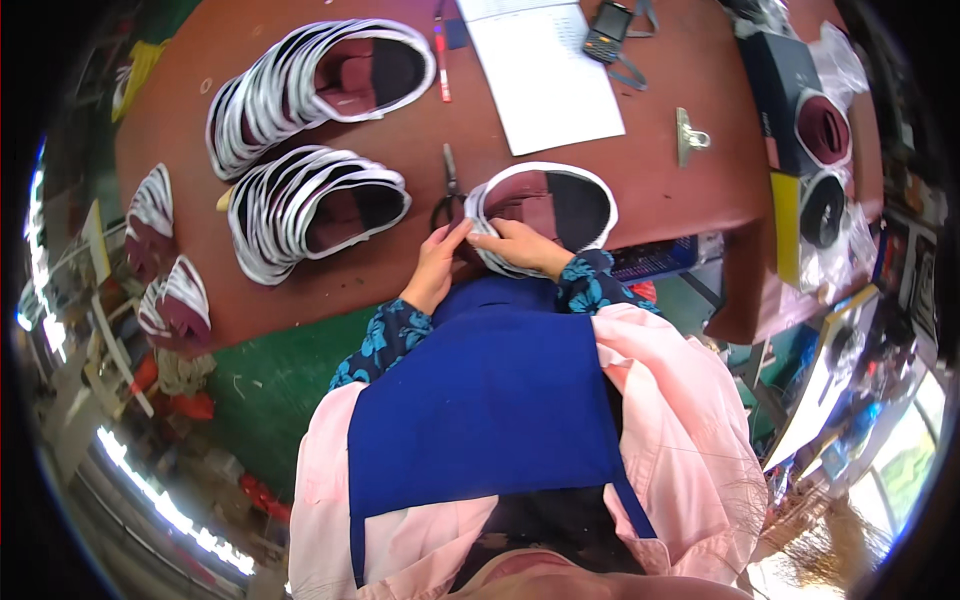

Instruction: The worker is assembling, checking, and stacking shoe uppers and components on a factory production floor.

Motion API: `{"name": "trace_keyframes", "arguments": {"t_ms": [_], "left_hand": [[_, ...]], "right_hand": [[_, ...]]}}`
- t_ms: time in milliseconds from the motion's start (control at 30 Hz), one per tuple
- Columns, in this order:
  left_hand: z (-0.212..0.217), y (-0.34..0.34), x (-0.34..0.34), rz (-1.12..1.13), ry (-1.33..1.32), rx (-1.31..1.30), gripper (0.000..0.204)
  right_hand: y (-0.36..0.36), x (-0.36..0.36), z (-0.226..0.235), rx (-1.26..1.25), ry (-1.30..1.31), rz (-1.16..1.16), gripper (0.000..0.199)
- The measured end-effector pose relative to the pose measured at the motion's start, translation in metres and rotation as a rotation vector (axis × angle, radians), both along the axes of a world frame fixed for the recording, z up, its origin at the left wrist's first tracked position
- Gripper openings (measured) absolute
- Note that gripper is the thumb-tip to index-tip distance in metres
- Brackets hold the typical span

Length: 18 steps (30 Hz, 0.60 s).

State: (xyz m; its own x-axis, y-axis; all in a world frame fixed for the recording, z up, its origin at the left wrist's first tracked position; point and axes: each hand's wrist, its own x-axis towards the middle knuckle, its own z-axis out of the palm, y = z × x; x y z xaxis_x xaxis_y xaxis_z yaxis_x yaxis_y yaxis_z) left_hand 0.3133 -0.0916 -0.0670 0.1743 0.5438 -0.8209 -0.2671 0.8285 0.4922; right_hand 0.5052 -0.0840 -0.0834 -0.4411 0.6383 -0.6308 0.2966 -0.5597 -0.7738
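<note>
Pink jacket (680,440) nearest. Left hand (434,262), right hand (527,247): fingers clamped on white-edged shoe upper (545,200). Could knock scissors (451,180), just beside, if swung left.

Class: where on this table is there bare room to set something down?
Bare: between the held piece, clip and boxes; also between device and boxes. Crowded: the right end, under boxes and plastic; the left, under two stacks.

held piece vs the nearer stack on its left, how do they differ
The held piece has the left hand and right hand on it; the nearer stack has neither. The nearer stack shows many nested rims, the held piece far fewer. Both show white rims, maroon and black inside.
</note>
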Motion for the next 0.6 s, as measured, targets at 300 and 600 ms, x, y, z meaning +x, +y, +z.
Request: {"name": "trace_keyframes", "arguments": {"t_ms": [300, 600], "left_hand": [[0.005, 0.006, 0.002, -0.066, 0.017, -0.010, 0.039], [0.004, 0.007, 0.001, -0.129, 0.022, 0.009, 0.035]], "right_hand": [[-0.006, 0.004, 0.000, 0.040, -0.025, -0.026, 0.073], [-0.006, 0.004, -0.006, 0.073, 0.004, -0.039, 0.076]]}}
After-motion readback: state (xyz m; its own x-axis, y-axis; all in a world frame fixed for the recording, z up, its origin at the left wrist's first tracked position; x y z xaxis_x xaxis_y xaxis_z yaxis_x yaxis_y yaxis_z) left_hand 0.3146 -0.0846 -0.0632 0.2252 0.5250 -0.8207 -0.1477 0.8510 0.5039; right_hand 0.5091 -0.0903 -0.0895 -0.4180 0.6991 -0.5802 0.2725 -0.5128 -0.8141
